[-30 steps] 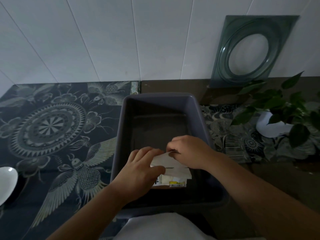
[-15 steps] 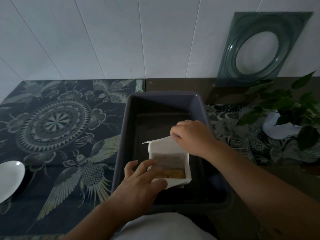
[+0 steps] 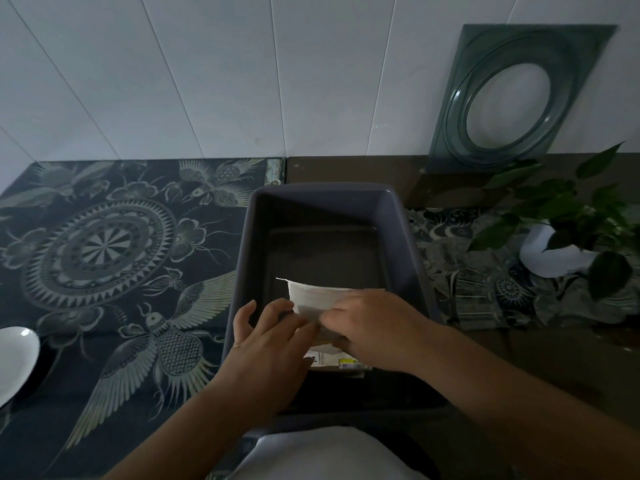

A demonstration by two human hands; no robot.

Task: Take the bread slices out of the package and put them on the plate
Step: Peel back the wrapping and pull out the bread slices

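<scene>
A white bread package (image 3: 320,297) lies in the near part of a dark grey rectangular bin (image 3: 412,258), its torn top flap standing up. My left hand (image 3: 273,344) holds the package's left side, fingers partly spread. Reaching over the package's open front, my right hand (image 3: 377,327) covers most of it, with its fingers at the opening. The bread slices are hidden under my hands. A white plate (image 3: 15,358) shows partly at the far left edge of the table.
A dark patterned cloth (image 3: 104,258) covers the table left of the bin. On the right stands a potted green plant (image 3: 568,233) in a white pot. A glass plate (image 3: 509,102) leans against the white wall behind.
My right hand has come down from the package's top flap onto its front opening, hiding the bread that showed before. My left hand has shifted up along the package's left side.
</scene>
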